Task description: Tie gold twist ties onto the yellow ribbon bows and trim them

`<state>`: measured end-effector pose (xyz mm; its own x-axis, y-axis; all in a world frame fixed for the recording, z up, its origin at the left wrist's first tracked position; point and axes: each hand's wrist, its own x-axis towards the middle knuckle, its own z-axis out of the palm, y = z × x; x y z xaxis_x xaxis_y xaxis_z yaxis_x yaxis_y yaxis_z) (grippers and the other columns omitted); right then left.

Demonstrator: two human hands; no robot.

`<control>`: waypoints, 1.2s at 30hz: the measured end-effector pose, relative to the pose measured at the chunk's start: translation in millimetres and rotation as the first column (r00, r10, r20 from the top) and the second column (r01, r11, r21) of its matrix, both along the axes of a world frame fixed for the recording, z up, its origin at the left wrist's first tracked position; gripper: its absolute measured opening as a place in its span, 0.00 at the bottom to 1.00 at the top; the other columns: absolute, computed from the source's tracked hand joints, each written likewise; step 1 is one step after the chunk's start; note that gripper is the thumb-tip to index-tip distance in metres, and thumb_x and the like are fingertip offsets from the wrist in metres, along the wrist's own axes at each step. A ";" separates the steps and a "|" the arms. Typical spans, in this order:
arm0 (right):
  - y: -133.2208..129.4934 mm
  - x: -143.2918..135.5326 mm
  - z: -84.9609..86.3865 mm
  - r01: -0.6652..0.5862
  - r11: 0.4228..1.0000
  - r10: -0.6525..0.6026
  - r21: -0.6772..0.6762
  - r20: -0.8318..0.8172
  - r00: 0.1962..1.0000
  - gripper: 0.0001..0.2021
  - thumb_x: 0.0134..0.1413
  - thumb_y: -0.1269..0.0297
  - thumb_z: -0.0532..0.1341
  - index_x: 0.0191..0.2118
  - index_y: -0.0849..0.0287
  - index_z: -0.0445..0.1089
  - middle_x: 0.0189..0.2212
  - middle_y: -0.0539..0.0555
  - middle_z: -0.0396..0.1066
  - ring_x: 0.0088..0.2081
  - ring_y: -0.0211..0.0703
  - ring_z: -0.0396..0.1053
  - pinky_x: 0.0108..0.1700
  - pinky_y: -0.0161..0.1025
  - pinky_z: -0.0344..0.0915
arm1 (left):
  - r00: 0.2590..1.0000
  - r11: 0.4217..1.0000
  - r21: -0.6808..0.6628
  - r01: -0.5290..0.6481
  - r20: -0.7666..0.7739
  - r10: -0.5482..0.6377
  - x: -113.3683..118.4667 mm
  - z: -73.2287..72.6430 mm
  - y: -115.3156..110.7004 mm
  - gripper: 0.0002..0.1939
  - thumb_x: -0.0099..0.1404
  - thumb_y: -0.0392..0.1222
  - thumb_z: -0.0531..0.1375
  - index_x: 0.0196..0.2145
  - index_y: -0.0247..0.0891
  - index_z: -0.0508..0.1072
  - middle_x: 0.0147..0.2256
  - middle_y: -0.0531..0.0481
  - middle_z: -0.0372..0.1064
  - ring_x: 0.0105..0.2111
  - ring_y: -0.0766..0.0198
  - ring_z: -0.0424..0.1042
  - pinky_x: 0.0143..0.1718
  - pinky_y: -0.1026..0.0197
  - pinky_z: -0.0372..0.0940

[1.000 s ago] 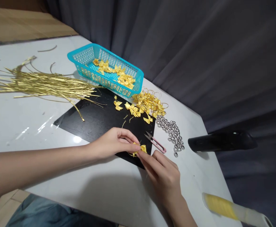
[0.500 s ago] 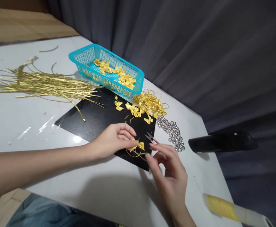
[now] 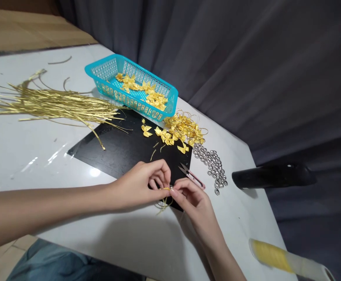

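Observation:
My left hand (image 3: 149, 181) pinches a yellow bow with thin gold cord (image 3: 165, 203) hanging below the fingertips; most of the bow is hidden by the fingers. Against it, my right hand (image 3: 195, 201) has thumb and forefinger closed at the same spot, beside a small silvery bead (image 3: 171, 187). Whether the right fingertips grip the bead or the cord is too small to tell. Both hands are over the near corner of a black mat (image 3: 120, 144). Pink-handled snips (image 3: 194, 178) lie just beyond my right hand, blades pointing left.
A blue basket (image 3: 174, 99) holds yellow bows. More bows with cord loops (image 3: 184, 127) lie beside it. Silver beads (image 3: 211, 162) are spread right of the mat. Gold cords (image 3: 62, 105) lie left. A black object (image 3: 272, 176) and a yellow-wrapped roll (image 3: 272, 255) stand at the right.
My right hand has moved left and its fingers have closed against my left fingertips. The bow and cord have moved slightly down towards me. More of the snips now shows.

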<state>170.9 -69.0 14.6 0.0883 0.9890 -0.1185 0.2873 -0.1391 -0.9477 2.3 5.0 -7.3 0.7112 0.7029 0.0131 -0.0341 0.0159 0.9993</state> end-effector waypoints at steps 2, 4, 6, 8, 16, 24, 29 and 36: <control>-0.3 0.3 -0.3 -0.004 1.000 0.003 0.020 0.028 1.000 0.10 0.53 0.57 0.64 0.29 0.59 0.71 0.29 0.51 0.68 0.30 0.39 0.66 0.29 0.33 0.63 | 1.000 1.000 0.015 -0.001 -0.012 0.001 0.1 0.6 -0.3 0.08 0.59 0.40 0.62 0.32 0.38 0.64 0.29 0.54 0.69 0.28 0.69 0.70 0.29 0.67 0.65; -0.5 1.3 0.7 0.015 0.999 -0.017 0.045 0.051 0.999 0.09 0.53 0.58 0.65 0.29 0.58 0.71 0.28 0.51 0.68 0.30 0.39 0.66 0.30 0.33 0.63 | 1.000 1.000 0.016 0.000 -0.018 0.000 0.2 1.1 -0.4 0.09 0.59 0.40 0.62 0.32 0.38 0.64 0.29 0.54 0.69 0.28 0.69 0.70 0.29 0.67 0.65; -0.7 3.1 2.6 0.045 0.998 -0.048 0.054 0.053 0.997 0.09 0.53 0.58 0.65 0.28 0.58 0.71 0.27 0.50 0.68 0.30 0.38 0.65 0.31 0.34 0.62 | 1.000 1.000 0.013 0.005 -0.021 -0.004 0.0 1.2 -0.2 0.10 0.59 0.40 0.63 0.32 0.38 0.63 0.29 0.53 0.70 0.28 0.68 0.71 0.28 0.67 0.65; -1.0 5.5 4.3 0.096 0.994 -0.098 0.058 0.043 0.994 0.10 0.52 0.58 0.65 0.28 0.58 0.71 0.27 0.50 0.69 0.29 0.38 0.65 0.31 0.33 0.62 | 1.000 1.000 0.009 0.003 -0.025 -0.002 -0.2 1.0 0.1 0.11 0.58 0.42 0.64 0.32 0.38 0.63 0.30 0.52 0.71 0.30 0.67 0.73 0.28 0.67 0.65; 0.8 11.4 0.0 0.196 0.980 -0.192 0.037 -0.101 0.976 0.10 0.49 0.57 0.68 0.30 0.58 0.74 0.29 0.52 0.73 0.31 0.40 0.69 0.34 0.35 0.67 | 1.000 0.995 -0.098 -0.023 0.013 0.024 0.8 0.3 0.9 0.13 0.57 0.41 0.65 0.32 0.38 0.61 0.31 0.51 0.71 0.31 0.66 0.73 0.28 0.67 0.65; 0.7 2.7 -8.1 0.117 0.991 -0.129 -0.059 -0.290 0.948 0.05 0.49 0.61 0.70 0.30 0.54 0.76 0.31 0.49 0.76 0.35 0.38 0.71 0.40 0.33 0.67 | 0.997 0.986 -0.166 -0.002 0.074 0.015 1.8 -0.3 1.6 0.13 0.57 0.38 0.65 0.32 0.38 0.60 0.31 0.54 0.68 0.29 0.71 0.69 0.28 0.68 0.63; 1.5 1.1 -4.7 0.170 0.984 -0.176 -0.049 -0.368 0.913 0.07 0.49 0.60 0.70 0.30 0.55 0.74 0.30 0.48 0.73 0.35 0.36 0.69 0.40 0.30 0.65 | 0.999 0.991 -0.132 -0.003 0.038 0.008 1.7 -1.5 0.8 0.13 0.58 0.38 0.64 0.32 0.38 0.61 0.31 0.54 0.69 0.30 0.69 0.70 0.28 0.68 0.63; 6.6 29.5 18.2 0.428 0.904 -0.363 0.002 -0.526 0.769 0.10 0.41 0.64 0.74 0.27 0.57 0.73 0.28 0.47 0.65 0.25 0.30 0.60 0.29 0.24 0.63 | 1.000 0.992 -0.127 0.004 0.031 0.000 1.7 -3.5 2.6 0.12 0.57 0.36 0.63 0.32 0.38 0.61 0.30 0.55 0.67 0.29 0.70 0.69 0.28 0.68 0.63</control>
